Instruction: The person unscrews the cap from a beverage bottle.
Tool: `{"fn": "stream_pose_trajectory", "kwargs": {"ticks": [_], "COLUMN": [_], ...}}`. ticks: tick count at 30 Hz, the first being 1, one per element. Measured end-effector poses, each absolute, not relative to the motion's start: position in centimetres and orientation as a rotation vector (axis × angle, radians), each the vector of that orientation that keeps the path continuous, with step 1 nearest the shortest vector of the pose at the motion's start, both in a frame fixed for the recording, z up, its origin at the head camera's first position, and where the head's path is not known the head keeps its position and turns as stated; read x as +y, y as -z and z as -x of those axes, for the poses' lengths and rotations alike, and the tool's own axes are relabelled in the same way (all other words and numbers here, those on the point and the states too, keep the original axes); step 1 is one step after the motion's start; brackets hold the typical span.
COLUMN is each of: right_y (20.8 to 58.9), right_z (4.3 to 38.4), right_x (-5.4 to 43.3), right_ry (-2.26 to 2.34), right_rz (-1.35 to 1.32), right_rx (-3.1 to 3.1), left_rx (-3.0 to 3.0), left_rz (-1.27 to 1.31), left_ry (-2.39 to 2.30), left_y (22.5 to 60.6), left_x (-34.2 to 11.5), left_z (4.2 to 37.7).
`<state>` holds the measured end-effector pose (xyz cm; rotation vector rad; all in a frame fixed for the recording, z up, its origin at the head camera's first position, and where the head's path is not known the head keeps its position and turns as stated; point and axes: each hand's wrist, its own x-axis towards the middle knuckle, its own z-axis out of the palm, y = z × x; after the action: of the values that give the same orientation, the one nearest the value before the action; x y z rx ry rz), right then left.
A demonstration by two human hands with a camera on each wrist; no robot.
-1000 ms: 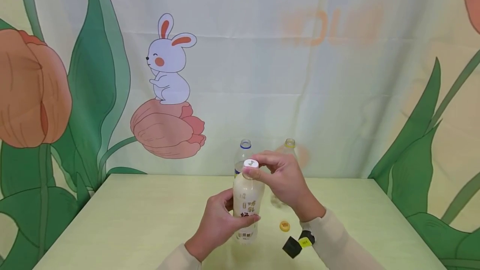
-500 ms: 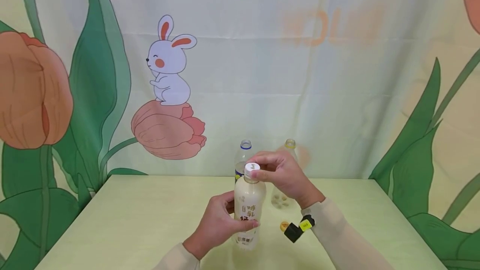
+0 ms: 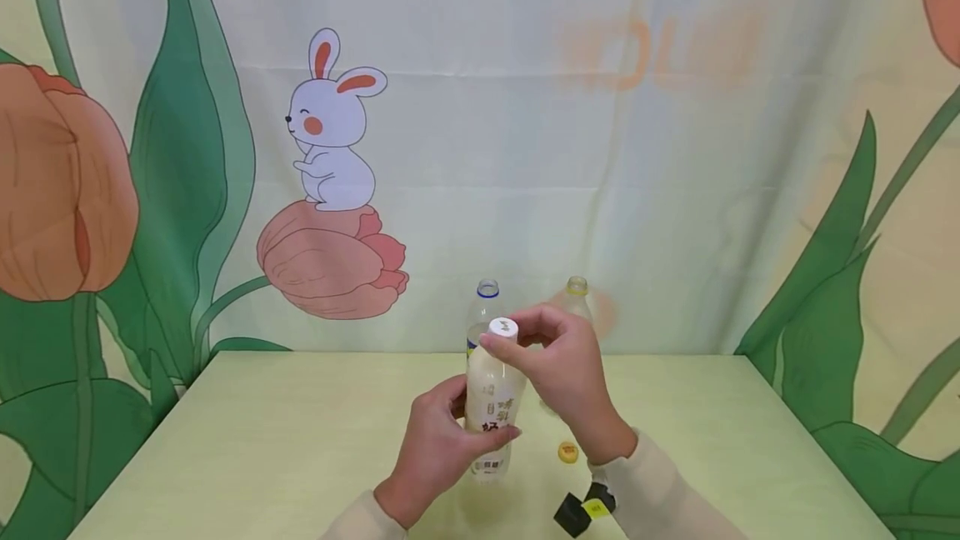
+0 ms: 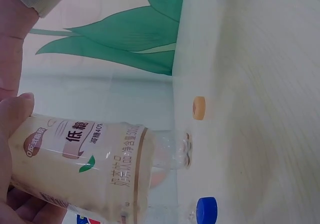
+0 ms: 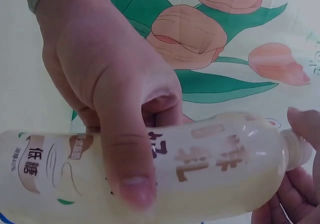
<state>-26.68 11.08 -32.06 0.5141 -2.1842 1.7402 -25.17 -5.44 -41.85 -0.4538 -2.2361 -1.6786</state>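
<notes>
My left hand grips a milk tea bottle around its middle. The bottle is full of a pale cream drink and carries printed lettering. Its white cap is pinched between the thumb and fingers of my right hand. In the right wrist view the left thumb lies across the label, while right-hand fingers hold the cap at the bottle's neck. The left wrist view shows the bottle's base raised above the table.
Behind my hands stand two uncapped clear bottles, one with a blue neck ring and one with a yellow neck ring. An orange-yellow cap and a blue cap lie on the table. A printed curtain hangs behind.
The bottle dips slightly, then rises again and tilts in my left hand. My right hand stays at the cap, its wrist turning and the forearm swinging down and a little left.
</notes>
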Motion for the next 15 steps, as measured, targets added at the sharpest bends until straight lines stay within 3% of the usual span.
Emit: {"fn": "stream_pose_trajectory", "kwargs": {"ticks": [15], "right_y": [31.78], "right_z": [26.69], "right_x": [11.08], "right_ry": [-1.573], "right_rz": [-0.788], "right_rx": [-2.131], "left_rx": [-2.255], "left_rz": [0.494], "left_ry": [1.708], "left_y": [41.76], "left_x": [-6.24], "left_z": [25.34]}}
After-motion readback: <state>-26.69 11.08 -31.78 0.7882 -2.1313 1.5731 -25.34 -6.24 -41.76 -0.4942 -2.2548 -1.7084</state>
